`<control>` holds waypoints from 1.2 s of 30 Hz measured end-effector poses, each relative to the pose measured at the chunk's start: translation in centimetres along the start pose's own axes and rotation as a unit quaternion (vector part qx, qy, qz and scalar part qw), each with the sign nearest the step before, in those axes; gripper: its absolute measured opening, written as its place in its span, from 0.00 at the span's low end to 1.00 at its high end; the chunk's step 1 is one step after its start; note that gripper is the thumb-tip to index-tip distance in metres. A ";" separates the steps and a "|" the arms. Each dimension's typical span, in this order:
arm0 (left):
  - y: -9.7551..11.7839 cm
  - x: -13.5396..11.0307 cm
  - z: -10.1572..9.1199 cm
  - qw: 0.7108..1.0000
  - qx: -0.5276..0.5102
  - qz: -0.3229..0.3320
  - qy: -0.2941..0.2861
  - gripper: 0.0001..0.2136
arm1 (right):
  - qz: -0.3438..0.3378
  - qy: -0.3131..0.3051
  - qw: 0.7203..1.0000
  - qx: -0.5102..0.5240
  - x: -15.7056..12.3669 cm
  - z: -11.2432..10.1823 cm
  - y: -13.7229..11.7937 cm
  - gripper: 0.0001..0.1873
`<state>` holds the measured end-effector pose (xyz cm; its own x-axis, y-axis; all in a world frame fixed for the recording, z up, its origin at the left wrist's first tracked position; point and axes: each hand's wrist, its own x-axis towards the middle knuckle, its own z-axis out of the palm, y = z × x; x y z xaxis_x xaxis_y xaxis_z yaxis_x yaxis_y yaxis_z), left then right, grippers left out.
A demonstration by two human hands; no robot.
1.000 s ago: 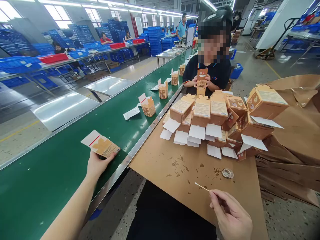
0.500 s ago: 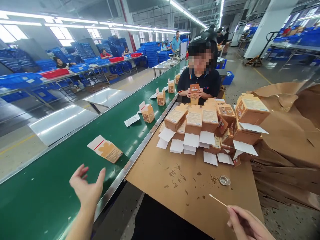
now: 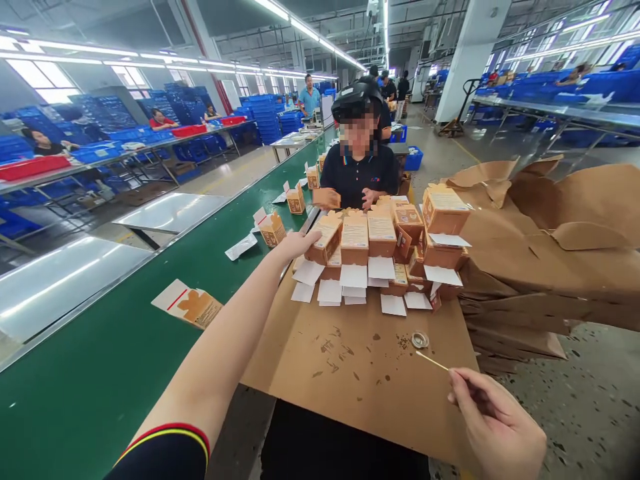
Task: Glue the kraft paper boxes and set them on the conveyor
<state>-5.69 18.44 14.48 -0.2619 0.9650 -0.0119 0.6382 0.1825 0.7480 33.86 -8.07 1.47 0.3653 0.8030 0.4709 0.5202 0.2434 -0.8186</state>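
My left hand (image 3: pixel 299 245) reaches far forward to the leftmost carton box (image 3: pixel 327 235) at the top of a pile. It grips the left edge of that box; some of its fingers are hidden. Near the right front of the table, my right hand (image 3: pixel 500 413) pinches a cotton swab (image 3: pixel 434 361) by one end. The swab's white tip points left, just below a small round clear dish (image 3: pixel 419 340). Brown smears and specks mark the cardboard sheet (image 3: pixel 320 380) around it. More carton boxes (image 3: pixel 355 233) are stacked with white flaps hanging toward me.
On my left runs a green conveyor belt (image 3: pixel 90 373) with a metal edge. It carries an open carton (image 3: pixel 193 303), a white sachet (image 3: pixel 241 247) and further cartons. A co-worker (image 3: pixel 360 167) sits across the pile, holding a carton. Brown paper (image 3: pixel 540 267) lies heaped at the right.
My left hand has moved from above the belt forward to the pile. The view has turned right. The co-worker's hands have parted, one moving a carton toward the belt. My right hand keeps the swab.
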 end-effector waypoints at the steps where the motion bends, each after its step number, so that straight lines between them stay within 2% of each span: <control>1: -0.3 -0.4 -0.1 1.000 -0.007 -0.009 -0.012 0.24 | 0.000 0.008 1.000 -0.003 -0.1 -0.3 0.1 0.19; 3: -1.4 -2.3 -0.8 0.998 -0.064 -0.017 -0.002 0.25 | -0.003 0.021 1.000 -0.007 0.0 -0.8 0.4 0.17; 5: -3.2 -5.4 -1.5 0.980 -0.191 0.007 0.046 0.28 | -0.019 0.026 0.999 -0.018 0.5 -1.0 0.7 0.18; 7: -5.6 -9.8 -1.4 0.935 -0.343 0.042 0.080 0.32 | -0.049 0.026 0.998 -0.039 1.4 -0.6 0.9 0.20; 8: -7.0 -12.2 -1.0 0.913 -0.398 0.047 0.073 0.34 | -0.065 0.022 0.996 -0.051 1.9 -0.3 1.1 0.21; 10: -9.7 -17.0 0.6 0.897 -0.440 0.004 0.029 0.37 | -0.089 0.008 0.994 -0.067 2.7 0.5 1.5 0.22; 12: -11.9 -21.1 2.9 0.899 -0.432 -0.073 -0.022 0.39 | -0.096 -0.015 0.992 -0.081 3.2 1.3 2.1 0.23; 15: -13.8 -24.5 6.6 0.909 -0.390 -0.134 -0.057 0.39 | -0.099 -0.058 0.987 -0.113 3.7 2.1 3.2 0.24; 19: -14.5 -24.6 9.6 0.925 -0.362 -0.108 -0.045 0.40 | -0.111 -0.090 0.979 -0.146 4.2 2.0 4.1 0.25; 22: -14.9 -23.9 10.2 0.921 -0.370 -0.102 -0.062 0.44 | -0.108 -0.067 0.982 -0.139 4.1 1.5 3.4 0.25; 25: -15.0 -23.8 10.1 0.916 -0.380 -0.108 -0.065 0.46 | -0.101 -0.053 0.991 -0.074 2.3 1.6 1.4 0.19; 28: -14.5 -24.2 9.7 0.912 -0.386 -0.111 -0.079 0.44 | -0.092 -0.130 0.987 0.029 -1.1 3.4 -1.0 0.10; 32: -13.8 -24.6 9.5 0.911 -0.392 -0.108 -0.075 0.42 | -0.090 -0.222 0.967 0.088 -5.2 7.2 -2.7 0.15; 36: -13.7 -24.7 9.7 0.910 -0.394 -0.098 -0.083 0.41 | -0.094 -0.264 0.957 0.080 -6.5 9.6 -2.3 0.19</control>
<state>-0.88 -6.07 -1.90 -0.1607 0.9554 -0.2478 -0.1441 0.2256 0.9635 22.86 -8.60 -2.91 -0.1859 0.8892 0.4181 0.3980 0.4572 -0.7954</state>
